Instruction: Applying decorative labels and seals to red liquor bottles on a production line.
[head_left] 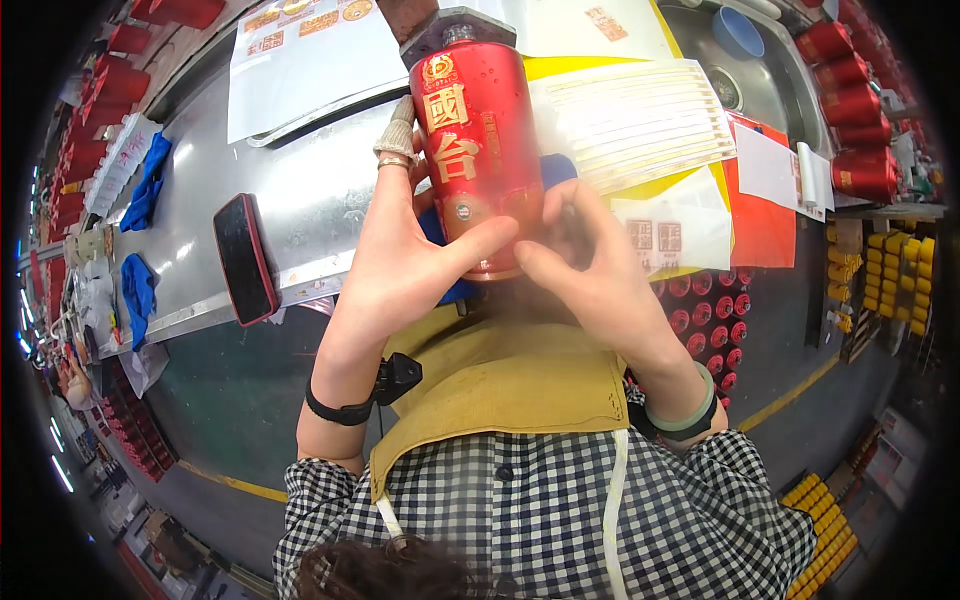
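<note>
A glossy red bottle (485,150) with large gold lettering points its neck away from me at the far edge of the view; water drops dot its surface. My left hand (400,235) holds its left side, thumb across the lower front, with a pale cover on one fingertip and a ring. At the lower right of the bottle is my right hand (590,255), its fingers curled and its thumb and forefinger against the bottle near the base. A blue piece (557,172) shows behind the bottle, mostly hidden. Beyond the neck lies a grey metal fixture (490,25).
A phone (245,260) lies on the steel table (190,235) at left, near blue cloths (140,285). Printed label sheets (640,125) lie at right beside a sink (800,85) with a blue bowl (738,33). Red bottles (850,90) line the right; several red-topped items (705,320) stand below the table.
</note>
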